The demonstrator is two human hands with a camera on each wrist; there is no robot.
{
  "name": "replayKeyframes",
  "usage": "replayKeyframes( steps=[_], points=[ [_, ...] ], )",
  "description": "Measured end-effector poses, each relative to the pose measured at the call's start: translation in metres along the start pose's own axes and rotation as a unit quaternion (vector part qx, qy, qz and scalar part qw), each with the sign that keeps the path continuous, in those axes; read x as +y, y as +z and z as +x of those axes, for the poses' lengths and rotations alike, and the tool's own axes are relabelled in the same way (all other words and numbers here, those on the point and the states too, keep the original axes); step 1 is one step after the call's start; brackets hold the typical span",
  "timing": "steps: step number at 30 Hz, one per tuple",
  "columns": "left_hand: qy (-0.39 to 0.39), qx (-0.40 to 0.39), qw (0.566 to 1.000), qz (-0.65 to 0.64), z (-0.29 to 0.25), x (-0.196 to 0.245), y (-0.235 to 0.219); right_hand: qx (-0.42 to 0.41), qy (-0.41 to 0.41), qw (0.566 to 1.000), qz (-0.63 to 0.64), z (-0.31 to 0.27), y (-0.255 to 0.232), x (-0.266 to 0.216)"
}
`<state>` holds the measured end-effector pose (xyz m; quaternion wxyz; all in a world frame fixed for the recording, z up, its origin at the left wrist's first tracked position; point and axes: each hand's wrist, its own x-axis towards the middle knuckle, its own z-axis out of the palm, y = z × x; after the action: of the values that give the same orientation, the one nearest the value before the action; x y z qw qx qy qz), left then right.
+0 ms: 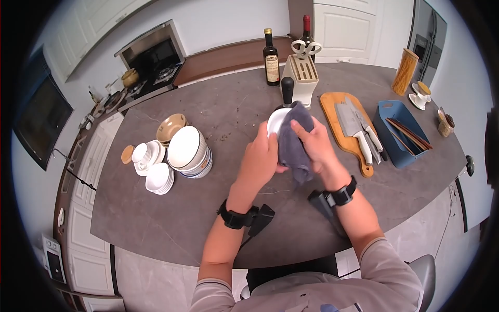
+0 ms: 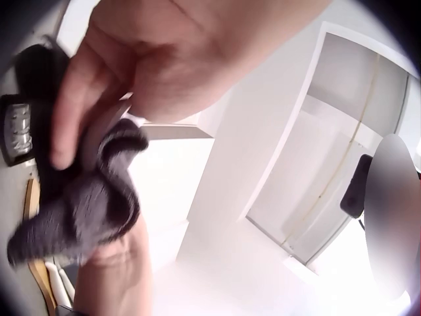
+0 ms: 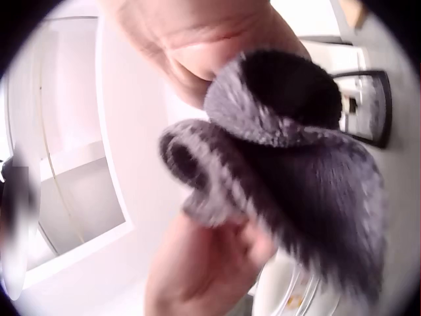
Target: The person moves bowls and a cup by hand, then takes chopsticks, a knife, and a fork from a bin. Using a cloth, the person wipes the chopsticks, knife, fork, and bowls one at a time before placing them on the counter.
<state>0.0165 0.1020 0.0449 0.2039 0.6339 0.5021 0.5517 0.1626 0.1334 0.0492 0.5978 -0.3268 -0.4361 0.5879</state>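
A white dish (image 1: 277,122) is held above the table between both hands, partly covered by a dark grey cloth (image 1: 294,148). The left hand (image 1: 261,156) grips the dish's left side, thumb near its rim. On the other side, the right hand (image 1: 316,144) holds the cloth against the dish, fingers partly hidden by the fabric. In the left wrist view the cloth (image 2: 99,204) hangs in folds below the left hand (image 2: 158,52). The cloth (image 3: 316,191) hides most of the dish in the right wrist view.
Stacked bowls (image 1: 188,150) and small white dishes (image 1: 159,179) stand left. Behind the hands are a knife block (image 1: 301,78) and a dark bottle (image 1: 271,62). Right of them lie a cutting board (image 1: 335,112) with knives and a blue basket (image 1: 387,127) holding chopsticks.
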Motion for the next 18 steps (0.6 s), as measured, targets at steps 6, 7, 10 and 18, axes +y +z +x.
replayKeyframes(
  steps=[6, 7, 10, 18],
  points=[
    [-0.119, -0.237, 0.962, 0.068, 0.000, 0.021, -0.016, -0.234, 0.030, 0.915, -0.327, 0.002, -0.023, -0.010],
    [-0.119, -0.237, 0.962, 0.067, 0.001, 0.018, -0.014, -0.235, 0.030, 0.915, -0.327, 0.004, -0.022, -0.007],
    [-0.094, -0.177, 0.979, 0.050, 0.005, 0.015, -0.011, -0.153, -0.063, 0.932, -0.324, 0.011, -0.016, 0.010],
    [0.082, -0.001, 0.985, 0.150, 0.012, -0.031, -0.006, 0.029, -0.052, 0.990, -0.128, 0.007, 0.003, 0.040]
  ],
)
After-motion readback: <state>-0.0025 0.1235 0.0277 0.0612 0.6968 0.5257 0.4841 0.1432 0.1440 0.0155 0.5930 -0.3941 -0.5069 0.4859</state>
